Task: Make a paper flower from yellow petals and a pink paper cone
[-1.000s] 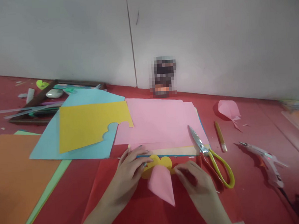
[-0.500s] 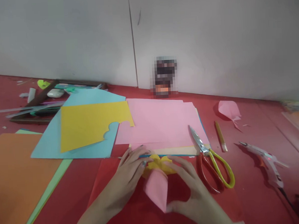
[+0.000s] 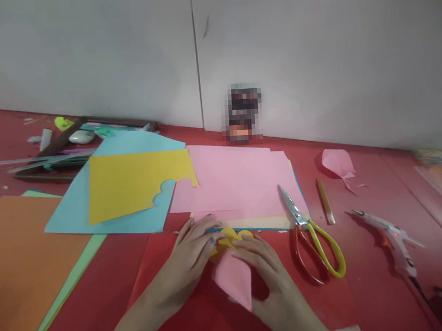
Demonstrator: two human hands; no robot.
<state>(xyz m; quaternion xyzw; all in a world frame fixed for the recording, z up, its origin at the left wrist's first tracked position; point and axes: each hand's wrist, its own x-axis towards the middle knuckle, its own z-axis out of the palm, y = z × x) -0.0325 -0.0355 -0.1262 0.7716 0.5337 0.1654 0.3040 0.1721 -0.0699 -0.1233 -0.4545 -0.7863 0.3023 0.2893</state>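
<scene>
A pink paper cone [image 3: 232, 279] lies on a red sheet [image 3: 198, 305] near me, its point toward me. Under its wide end sits a small yellow scalloped cutout [image 3: 232, 236]. My left hand [image 3: 192, 258] lies flat with fingers spread, pressing on the yellow cutout beside the cone. My right hand [image 3: 271, 276] curves over the cone's right side, fingertips on its wide end and thumb near its tip.
Yellow-handled scissors [image 3: 315, 237], a pencil [image 3: 325, 202] and a glue gun [image 3: 390, 238] lie to the right. Pink [image 3: 240, 182], yellow [image 3: 133, 182], blue [image 3: 131, 143] and orange sheets [image 3: 22, 265] spread ahead and left. A second pink cone [image 3: 337, 162] lies far right. A tray of tools [image 3: 72, 148] sits far left.
My right hand moved left from beside the cone to over it and closed around its right side. The cone shifted slightly left. My left hand stayed on the yellow cutout.
</scene>
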